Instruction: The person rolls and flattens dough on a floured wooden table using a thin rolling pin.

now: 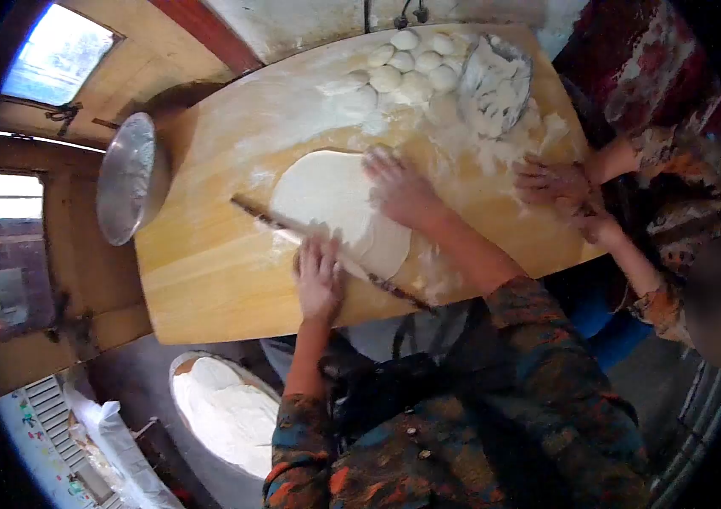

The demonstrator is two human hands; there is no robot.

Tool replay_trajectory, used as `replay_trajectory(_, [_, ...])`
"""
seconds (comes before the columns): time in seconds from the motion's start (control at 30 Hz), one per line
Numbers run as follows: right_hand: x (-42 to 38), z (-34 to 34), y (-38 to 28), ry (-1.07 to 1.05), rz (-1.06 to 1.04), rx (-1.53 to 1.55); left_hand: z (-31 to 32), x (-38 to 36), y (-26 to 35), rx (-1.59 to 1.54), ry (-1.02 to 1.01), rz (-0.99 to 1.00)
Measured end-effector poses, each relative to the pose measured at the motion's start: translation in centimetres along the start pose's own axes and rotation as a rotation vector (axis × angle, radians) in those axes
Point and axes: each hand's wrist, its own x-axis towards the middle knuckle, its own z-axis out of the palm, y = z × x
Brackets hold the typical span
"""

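A wide, thin sheet of dough lies flat on the wooden board. Across its lower left edge runs a long rolling pin, pale in the middle with dark ends. My left hand rests over the pin near its middle, fingers laid across it. On the right edge of the sheet is my right hand, its fingers stretched out over the dough and smeared by motion. Dry flour dusts the board around the sheet.
Several round dough pieces sit at the board's back, beside a flour-filled bag or bowl. A metal bowl stands at the left edge. Another person's floury hands rest at the right. Below, a tray holds rolled sheets.
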Motion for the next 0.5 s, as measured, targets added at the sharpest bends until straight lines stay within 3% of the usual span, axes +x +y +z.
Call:
replay_trajectory(0.1, [-1.8,0.0,5.4,-0.057,0.136,-0.090,0.4,-0.1,0.0,-0.003,-0.031,-0.014])
replay_trajectory(0.2, [1.0,-10.6,9.0,-0.602,0.517,-0.205,0.4,0.2,0.1,0.034,-0.029,-0.022])
replay_trajectory(0.27, [-2.8,-6.0,17.1,0.299,0.571,-0.587,0.5,0.0,0.0,0.040,-0.003,-0.003])
replay_trajectory(0.3, [-3.6,-5.2,20.6,0.305,0.619,-0.626,0.6,0.0,0.0,0.037,0.004,0.001])
replay_trajectory(0.37, [-4.3,-3.6,27.5,0.270,0.831,-0.312,0.6,-0.1,-0.2,0.038,0.024,0.008])
replay_trajectory(0.43, [-4.5,-2.1,33.1,0.158,1.089,0.407,0.5,-0.1,-0.3,0.035,0.024,-0.002])
replay_trajectory(0.5, [-4.3,-2.0,34.0,0.161,1.093,0.597,0.5,0.0,-0.2,0.023,0.033,-0.007])
